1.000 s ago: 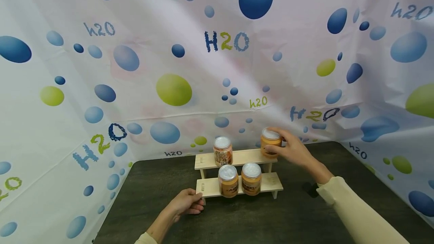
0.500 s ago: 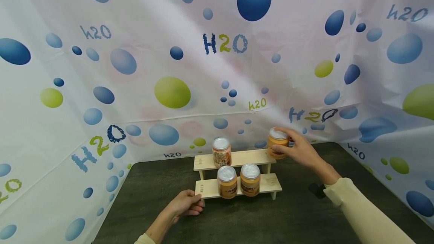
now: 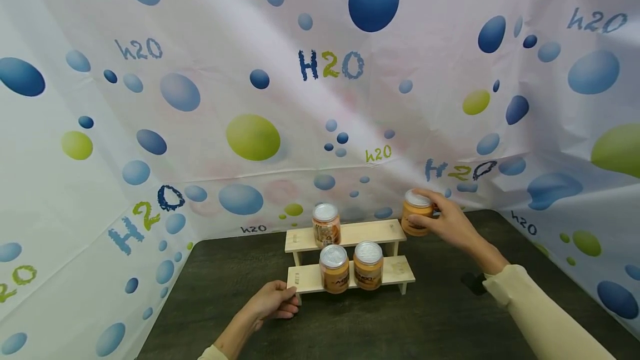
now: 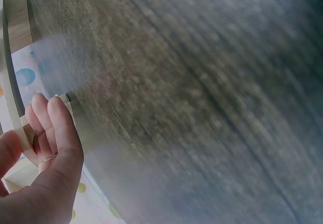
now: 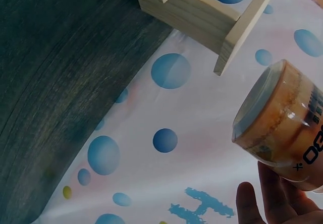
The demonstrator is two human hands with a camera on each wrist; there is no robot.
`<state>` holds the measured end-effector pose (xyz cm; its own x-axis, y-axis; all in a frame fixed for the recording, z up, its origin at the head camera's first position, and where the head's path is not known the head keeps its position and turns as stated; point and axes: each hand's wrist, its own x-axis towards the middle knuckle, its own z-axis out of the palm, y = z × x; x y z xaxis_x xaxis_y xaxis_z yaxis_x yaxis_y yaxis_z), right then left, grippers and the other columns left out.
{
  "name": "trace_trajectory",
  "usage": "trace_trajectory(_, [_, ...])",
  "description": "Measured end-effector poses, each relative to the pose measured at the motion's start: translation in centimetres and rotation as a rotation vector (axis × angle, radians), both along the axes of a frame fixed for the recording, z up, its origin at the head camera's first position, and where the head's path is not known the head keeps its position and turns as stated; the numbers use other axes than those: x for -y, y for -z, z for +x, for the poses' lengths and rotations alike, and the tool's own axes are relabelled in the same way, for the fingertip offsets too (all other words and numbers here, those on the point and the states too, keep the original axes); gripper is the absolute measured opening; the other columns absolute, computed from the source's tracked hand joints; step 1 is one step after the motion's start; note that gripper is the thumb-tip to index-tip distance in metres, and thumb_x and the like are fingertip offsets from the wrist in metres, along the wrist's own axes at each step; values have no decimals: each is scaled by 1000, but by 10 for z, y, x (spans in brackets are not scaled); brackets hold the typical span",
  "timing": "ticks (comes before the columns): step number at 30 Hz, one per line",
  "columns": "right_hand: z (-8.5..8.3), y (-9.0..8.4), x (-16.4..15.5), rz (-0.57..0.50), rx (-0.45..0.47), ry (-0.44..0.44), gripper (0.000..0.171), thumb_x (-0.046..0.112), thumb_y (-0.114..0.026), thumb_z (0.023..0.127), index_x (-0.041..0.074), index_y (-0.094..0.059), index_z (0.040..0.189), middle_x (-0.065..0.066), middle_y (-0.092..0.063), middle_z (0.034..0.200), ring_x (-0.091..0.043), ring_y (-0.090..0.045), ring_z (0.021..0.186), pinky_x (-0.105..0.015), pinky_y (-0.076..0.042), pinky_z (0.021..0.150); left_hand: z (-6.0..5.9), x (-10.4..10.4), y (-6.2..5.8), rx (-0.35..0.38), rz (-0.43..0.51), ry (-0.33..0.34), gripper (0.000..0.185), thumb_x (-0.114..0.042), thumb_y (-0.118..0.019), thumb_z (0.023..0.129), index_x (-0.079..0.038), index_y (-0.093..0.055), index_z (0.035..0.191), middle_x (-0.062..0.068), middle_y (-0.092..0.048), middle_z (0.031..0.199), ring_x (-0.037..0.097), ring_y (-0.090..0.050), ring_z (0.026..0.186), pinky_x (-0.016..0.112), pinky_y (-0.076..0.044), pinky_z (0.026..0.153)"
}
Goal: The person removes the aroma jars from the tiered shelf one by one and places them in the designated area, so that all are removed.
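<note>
My right hand (image 3: 450,228) grips an orange jar (image 3: 414,230) with a silver lid, held just off the right end of a two-step wooden rack (image 3: 397,269). In the right wrist view this jar (image 5: 282,128) hangs apart from the shelf end, fingers along its side. My left hand (image 3: 272,300) pinches the left front corner of the lower step, thumb above and fingers beneath. One jar (image 3: 326,228) stands on the upper step, towards its left. Two more orange jars, a left one (image 3: 334,272) and a right one (image 3: 368,269), stand side by side on the lower step.
The rack stands on a dark wood-grain table (image 3: 220,271). A white sheet (image 3: 300,99) with blue and green dots and H2O lettering rises behind and at both sides. A small dark object (image 3: 472,283) shows beside the right wrist.
My right hand has carried its jar rightward, from over the upper step's right end to beyond it. The left hand keeps its hold on the rack, and the other jars stay put.
</note>
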<state>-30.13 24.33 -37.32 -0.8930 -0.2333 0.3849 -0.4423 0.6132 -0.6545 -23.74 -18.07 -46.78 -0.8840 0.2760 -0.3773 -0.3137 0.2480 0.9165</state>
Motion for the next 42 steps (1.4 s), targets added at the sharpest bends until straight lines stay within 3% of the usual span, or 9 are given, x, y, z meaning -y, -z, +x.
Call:
trace_trajectory(12, [1,11,-12,10,-33,28,64,36,-64,85,20,-36,140,-10,-52,118,-25,-54,98,-34,-49,71,-1,1,1,-2,1,5,28,-26,-49,95,1,-46,104,4,-62,84,9,-64,70,26,-56,66])
trace_trajectory(28, [-1,35,-24,50,28,107,65,44,-62,84,21,-35,139,-11,-47,122,-30,-52,101,-42,-48,74,-2,0,1,-1,-11,5,28,-26,-49,95,0,-46,103,5,-62,85,9,-64,71,27,-56,67])
trace_trajectory(35, [1,47,-23,57,62,95,65,44,-62,84,20,-35,139,-14,-50,121,-32,-54,103,-45,-50,76,-2,1,1,1,-16,6,28,-27,-50,95,-1,-47,103,5,-63,85,9,-64,70,26,-56,66])
trace_trajectory(42, [1,59,-19,60,73,62,64,40,-65,83,19,-38,137,-12,-51,119,-29,-56,101,-39,-50,74,-2,0,2,-1,-24,9,28,-27,-50,95,-1,-47,103,6,-63,86,10,-64,70,26,-56,65])
